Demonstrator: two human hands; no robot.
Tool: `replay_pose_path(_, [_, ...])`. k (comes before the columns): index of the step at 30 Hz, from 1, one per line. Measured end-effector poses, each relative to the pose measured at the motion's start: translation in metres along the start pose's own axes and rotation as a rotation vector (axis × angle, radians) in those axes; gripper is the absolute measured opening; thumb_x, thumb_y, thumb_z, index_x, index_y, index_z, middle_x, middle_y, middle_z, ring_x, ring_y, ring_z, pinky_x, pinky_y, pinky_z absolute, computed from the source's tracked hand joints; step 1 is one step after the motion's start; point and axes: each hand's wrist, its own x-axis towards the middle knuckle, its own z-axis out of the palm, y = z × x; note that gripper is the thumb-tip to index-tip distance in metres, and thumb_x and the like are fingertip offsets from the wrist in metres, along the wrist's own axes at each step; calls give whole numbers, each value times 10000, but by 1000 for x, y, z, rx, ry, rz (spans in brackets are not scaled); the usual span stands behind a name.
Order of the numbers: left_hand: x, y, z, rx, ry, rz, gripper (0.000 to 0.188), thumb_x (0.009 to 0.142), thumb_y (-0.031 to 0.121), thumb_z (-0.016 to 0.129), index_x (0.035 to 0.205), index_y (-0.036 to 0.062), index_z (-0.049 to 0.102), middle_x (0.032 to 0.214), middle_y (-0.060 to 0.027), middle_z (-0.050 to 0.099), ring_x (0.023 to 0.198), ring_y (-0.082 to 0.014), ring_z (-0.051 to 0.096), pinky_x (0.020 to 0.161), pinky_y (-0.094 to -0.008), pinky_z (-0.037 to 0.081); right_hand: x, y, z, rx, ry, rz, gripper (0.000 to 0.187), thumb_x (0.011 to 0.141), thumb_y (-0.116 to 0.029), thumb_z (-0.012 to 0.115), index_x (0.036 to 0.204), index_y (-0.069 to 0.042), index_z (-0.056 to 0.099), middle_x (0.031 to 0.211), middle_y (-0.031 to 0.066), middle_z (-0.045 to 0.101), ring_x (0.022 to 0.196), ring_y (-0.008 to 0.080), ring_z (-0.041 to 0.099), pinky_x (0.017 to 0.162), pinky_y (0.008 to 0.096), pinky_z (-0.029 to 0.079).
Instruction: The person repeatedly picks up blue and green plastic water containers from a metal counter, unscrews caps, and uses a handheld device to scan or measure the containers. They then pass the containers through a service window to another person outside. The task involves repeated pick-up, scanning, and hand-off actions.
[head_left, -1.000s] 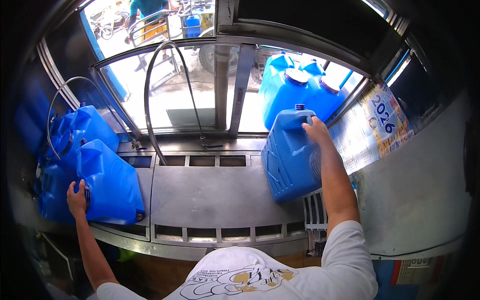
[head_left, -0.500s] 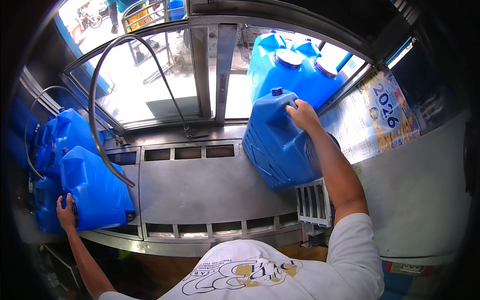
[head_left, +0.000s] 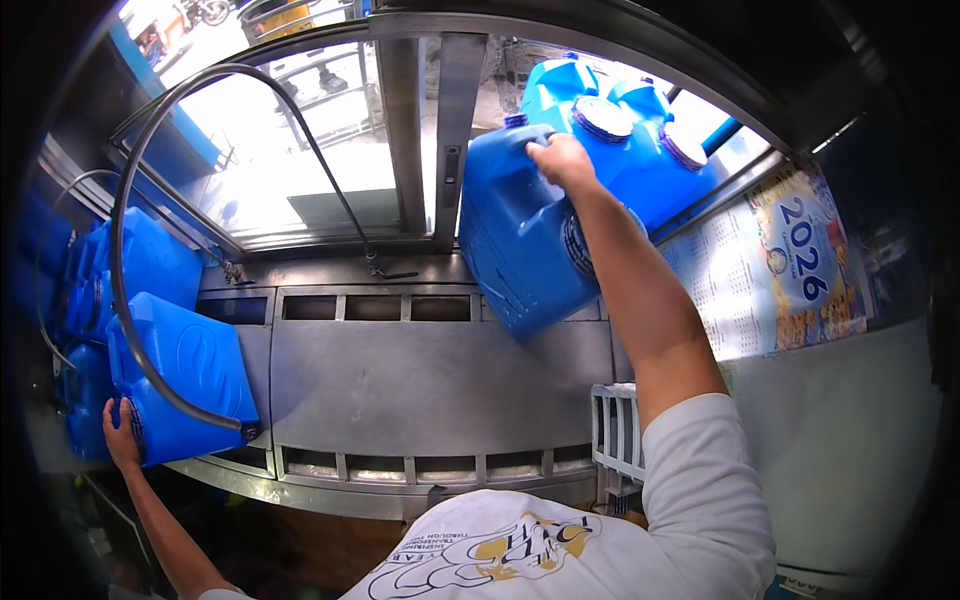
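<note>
Two blue jerrycans are in the person's hands at once. The right hand [head_left: 562,160] is up at about one o'clock, fingers curled shut around the top handle of a blue jerrycan [head_left: 520,250] that hangs tilted, its lower corner just above or touching the back edge of the steel counter [head_left: 430,375]; which of the two I cannot tell. Its small blue cap sits at the top, beside the hand. Behind it, further toward one o'clock, more blue containers [head_left: 640,150] are stacked on their sides with their round screw lids facing out.

Over at eight o'clock the left hand [head_left: 122,435] lies against the near end of a second jerrycan [head_left: 185,375], which is on its side at the counter's left edge. The fingers are spread over its lid end and pressed against it rather than wrapped around anything. Other blue cans [head_left: 140,265] are packed behind and beside it, toward nine o'clock.

A dark hose [head_left: 150,160] loops from that can up across the window [head_left: 300,150] at eleven o'clock and back down to a fitting at the sill. A printed calendar [head_left: 780,270] hangs on the wall at three o'clock.
</note>
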Motion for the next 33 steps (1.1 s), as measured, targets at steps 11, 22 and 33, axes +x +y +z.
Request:
replay_pose_path(11, [4,-14,-2,-101,4,28,690,933,531,634,1370,4,547,1331,-171,588,1240,-280,540,1076,-378,388,78,-57,18,60,39,-59,467,895,-422,676,1046,20,690,797,117,708,549,185,635,606,333,541])
replay_pose_path(22, [-3,-8,-9,-87,-44,1,627,979,488,589,1398,26,525,1384,-153,558,1289,-271,503,1114,-365,342,201,-105,35,-6,25,19,331,851,-321,641,1084,-109,740,1043,103,726,886,188,700,808,330,544])
replay_pose_path(33, [4,-27,-8,-156,-80,19,611,988,482,578,1396,29,528,1390,-142,550,1297,-254,488,1126,-364,323,105,-28,29,-395,349,-869,781,823,-658,638,1413,-156,537,1501,211,447,1407,375,400,1145,449,353])
